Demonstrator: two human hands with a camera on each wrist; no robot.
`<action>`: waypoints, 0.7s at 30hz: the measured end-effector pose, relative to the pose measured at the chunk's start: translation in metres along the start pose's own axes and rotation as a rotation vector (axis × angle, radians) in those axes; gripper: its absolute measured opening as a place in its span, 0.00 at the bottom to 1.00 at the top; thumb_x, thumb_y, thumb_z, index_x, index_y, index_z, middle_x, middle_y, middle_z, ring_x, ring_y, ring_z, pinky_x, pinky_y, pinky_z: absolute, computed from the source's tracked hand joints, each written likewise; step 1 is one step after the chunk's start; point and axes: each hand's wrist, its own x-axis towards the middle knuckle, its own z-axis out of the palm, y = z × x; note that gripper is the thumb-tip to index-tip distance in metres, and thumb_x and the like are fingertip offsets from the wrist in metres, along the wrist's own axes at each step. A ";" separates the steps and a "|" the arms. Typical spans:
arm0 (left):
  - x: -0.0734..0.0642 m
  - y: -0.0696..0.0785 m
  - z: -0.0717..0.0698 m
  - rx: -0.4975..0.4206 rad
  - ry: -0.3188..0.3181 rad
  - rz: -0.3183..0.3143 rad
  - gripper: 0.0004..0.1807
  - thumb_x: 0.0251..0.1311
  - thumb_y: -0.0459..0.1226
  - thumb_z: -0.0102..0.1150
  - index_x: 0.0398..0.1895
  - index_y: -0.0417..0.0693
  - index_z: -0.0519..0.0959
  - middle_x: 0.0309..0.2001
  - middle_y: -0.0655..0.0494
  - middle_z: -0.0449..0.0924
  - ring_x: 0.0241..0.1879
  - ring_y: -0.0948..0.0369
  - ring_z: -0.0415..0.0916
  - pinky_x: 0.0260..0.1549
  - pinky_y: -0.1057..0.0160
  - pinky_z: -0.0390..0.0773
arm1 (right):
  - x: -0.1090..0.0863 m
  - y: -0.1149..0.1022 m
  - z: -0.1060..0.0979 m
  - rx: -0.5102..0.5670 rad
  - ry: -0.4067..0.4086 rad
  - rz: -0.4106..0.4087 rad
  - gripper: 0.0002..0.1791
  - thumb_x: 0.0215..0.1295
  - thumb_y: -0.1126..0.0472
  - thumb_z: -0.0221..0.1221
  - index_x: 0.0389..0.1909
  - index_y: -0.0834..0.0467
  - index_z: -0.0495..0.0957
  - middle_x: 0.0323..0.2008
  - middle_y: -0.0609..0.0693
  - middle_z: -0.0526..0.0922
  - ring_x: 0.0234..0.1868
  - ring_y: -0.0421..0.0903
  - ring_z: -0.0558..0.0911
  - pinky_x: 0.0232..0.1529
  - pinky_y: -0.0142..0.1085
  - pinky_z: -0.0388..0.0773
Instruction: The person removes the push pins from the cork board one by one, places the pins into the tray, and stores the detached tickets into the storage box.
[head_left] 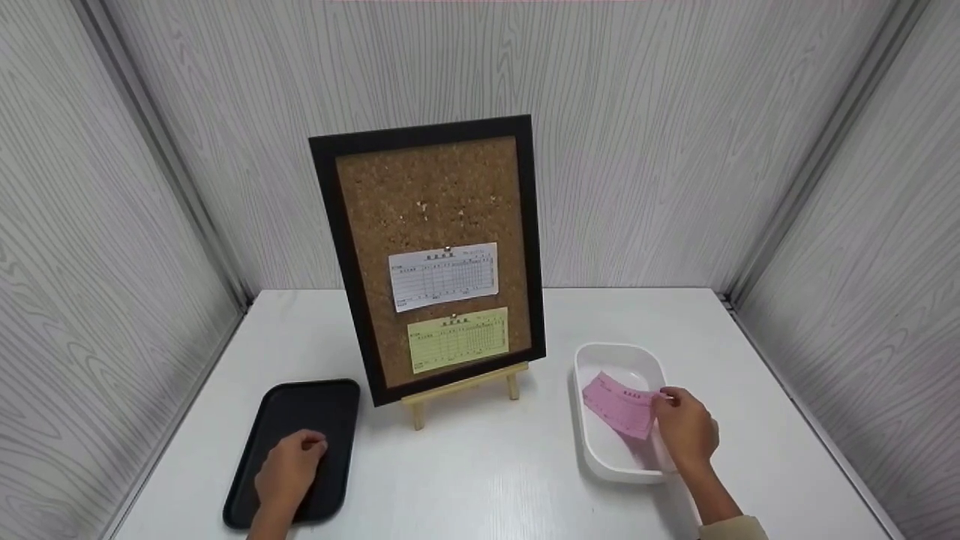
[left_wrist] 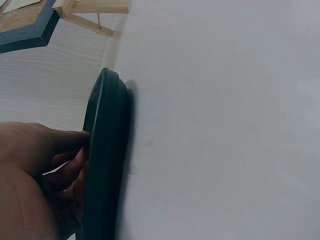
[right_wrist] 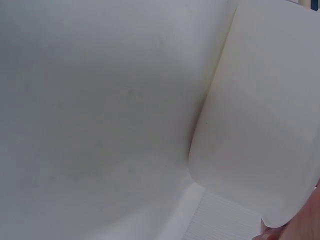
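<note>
In the foreground, the left hand [head_left: 289, 469] is held over the black tray [head_left: 319, 405], its thumb and fingers drawn together at the tray; whether anything small is pinched there cannot be told, and the part of the tray under the hand is hidden; if something tiny is held, it could be dropped through too light a pinch; a little farther off, one end of the pink slip [head_left: 619, 406] is pinched between the thumb and fingers of the right hand [head_left: 686, 429], while the rest of the slip is bowed within the white bin [head_left: 622, 472]; because only that end is gripped, the paper could be creased, or snagged on the bin's rim if drawn out sideways; whether another sheet is lying beneath it cannot be told; both containers are set on the white tabletop [head_left: 480, 465]; beyond them, a framed cork board [head_left: 420, 176] is propped on a small wooden easel [head_left: 465, 382], with a yellow slip [head_left: 459, 343] fixed low and a white slip [head_left: 444, 279] above it; should the board be pressed hard, it could be tipped or shifted, the easel being slight for the frame.
</note>
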 end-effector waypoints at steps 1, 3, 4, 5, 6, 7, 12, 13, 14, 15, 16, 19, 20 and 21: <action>0.000 0.000 -0.001 0.002 -0.003 -0.001 0.10 0.67 0.40 0.60 0.47 0.48 0.85 0.43 0.49 0.87 0.41 0.52 0.83 0.37 0.45 0.75 | -0.001 0.000 -0.001 0.002 -0.012 -0.003 0.19 0.73 0.55 0.54 0.55 0.62 0.82 0.50 0.64 0.85 0.50 0.63 0.82 0.50 0.57 0.69; -0.001 0.001 -0.002 0.006 -0.006 0.000 0.10 0.67 0.39 0.60 0.47 0.47 0.85 0.43 0.50 0.87 0.40 0.52 0.83 0.36 0.46 0.75 | -0.002 0.001 -0.003 0.003 -0.021 -0.009 0.18 0.74 0.54 0.54 0.52 0.62 0.83 0.50 0.63 0.86 0.50 0.62 0.83 0.51 0.56 0.69; -0.001 0.002 -0.002 0.009 -0.006 0.000 0.10 0.67 0.39 0.60 0.47 0.47 0.85 0.43 0.50 0.87 0.40 0.52 0.83 0.36 0.46 0.75 | -0.003 0.001 -0.004 0.003 -0.028 -0.008 0.18 0.74 0.54 0.54 0.52 0.62 0.83 0.50 0.63 0.86 0.50 0.62 0.83 0.51 0.56 0.69; -0.001 0.002 -0.002 0.011 -0.007 0.001 0.10 0.67 0.39 0.60 0.47 0.47 0.85 0.43 0.50 0.87 0.40 0.52 0.83 0.36 0.46 0.75 | -0.003 0.001 -0.006 0.002 -0.030 -0.007 0.19 0.74 0.53 0.54 0.51 0.62 0.84 0.49 0.63 0.86 0.51 0.62 0.83 0.51 0.57 0.70; -0.001 0.003 -0.003 0.013 -0.007 0.001 0.10 0.67 0.39 0.60 0.47 0.47 0.85 0.42 0.51 0.87 0.39 0.53 0.83 0.36 0.46 0.75 | -0.004 0.002 -0.007 0.001 -0.030 -0.007 0.19 0.74 0.53 0.54 0.51 0.62 0.84 0.49 0.63 0.86 0.51 0.63 0.83 0.50 0.57 0.70; -0.001 0.003 -0.003 0.015 -0.008 0.000 0.10 0.67 0.39 0.60 0.47 0.47 0.85 0.42 0.52 0.87 0.38 0.53 0.82 0.35 0.46 0.75 | -0.004 0.003 -0.008 -0.005 -0.027 -0.008 0.19 0.74 0.53 0.54 0.51 0.63 0.84 0.49 0.63 0.86 0.51 0.63 0.83 0.49 0.56 0.71; -0.001 0.003 -0.005 0.018 -0.010 -0.005 0.10 0.67 0.39 0.60 0.47 0.48 0.85 0.41 0.53 0.86 0.37 0.55 0.82 0.35 0.47 0.75 | -0.006 0.009 -0.012 -0.041 -0.001 0.003 0.20 0.74 0.51 0.54 0.48 0.64 0.85 0.45 0.64 0.87 0.46 0.62 0.84 0.43 0.54 0.72; -0.001 0.004 -0.005 0.018 -0.012 -0.007 0.10 0.68 0.40 0.60 0.47 0.48 0.85 0.41 0.54 0.86 0.37 0.55 0.82 0.35 0.47 0.75 | -0.006 0.010 -0.012 -0.044 0.001 0.005 0.20 0.74 0.51 0.54 0.47 0.63 0.85 0.45 0.63 0.87 0.45 0.61 0.84 0.43 0.53 0.72; -0.002 0.004 -0.006 0.018 -0.011 -0.010 0.10 0.68 0.40 0.60 0.47 0.48 0.85 0.41 0.53 0.86 0.37 0.55 0.82 0.35 0.47 0.74 | -0.006 0.010 -0.013 -0.046 0.004 0.007 0.20 0.74 0.51 0.54 0.46 0.63 0.85 0.45 0.63 0.87 0.44 0.60 0.84 0.42 0.52 0.71; -0.003 0.006 -0.007 0.017 -0.009 -0.011 0.11 0.68 0.41 0.60 0.48 0.49 0.85 0.41 0.53 0.86 0.37 0.55 0.82 0.36 0.47 0.74 | -0.006 0.010 -0.014 -0.046 0.008 0.008 0.19 0.74 0.51 0.54 0.46 0.62 0.85 0.45 0.63 0.87 0.43 0.59 0.84 0.41 0.51 0.71; -0.004 0.007 -0.009 0.016 -0.004 -0.011 0.11 0.68 0.41 0.60 0.48 0.49 0.84 0.42 0.53 0.86 0.37 0.55 0.81 0.36 0.48 0.74 | -0.006 0.010 -0.014 -0.043 0.011 0.006 0.19 0.74 0.51 0.54 0.46 0.62 0.85 0.45 0.62 0.87 0.43 0.59 0.84 0.40 0.50 0.71; -0.009 0.018 -0.014 0.008 0.021 0.006 0.13 0.69 0.43 0.59 0.50 0.49 0.84 0.43 0.53 0.86 0.36 0.56 0.80 0.33 0.51 0.72 | -0.004 0.007 -0.017 -0.025 0.026 -0.009 0.19 0.74 0.50 0.54 0.46 0.61 0.85 0.45 0.61 0.87 0.42 0.58 0.84 0.40 0.48 0.70; -0.011 0.022 -0.016 0.004 0.036 0.017 0.13 0.69 0.43 0.59 0.51 0.49 0.84 0.43 0.53 0.86 0.35 0.57 0.80 0.32 0.52 0.71 | -0.003 0.006 -0.018 -0.018 0.033 -0.017 0.19 0.75 0.50 0.53 0.47 0.61 0.85 0.44 0.61 0.87 0.42 0.58 0.84 0.40 0.48 0.70; -0.013 0.028 -0.018 0.003 0.052 0.030 0.14 0.69 0.44 0.59 0.51 0.50 0.84 0.43 0.53 0.86 0.35 0.57 0.80 0.32 0.53 0.71 | -0.003 0.004 -0.019 -0.010 0.039 -0.027 0.19 0.75 0.50 0.53 0.47 0.61 0.85 0.44 0.60 0.87 0.42 0.58 0.84 0.40 0.48 0.70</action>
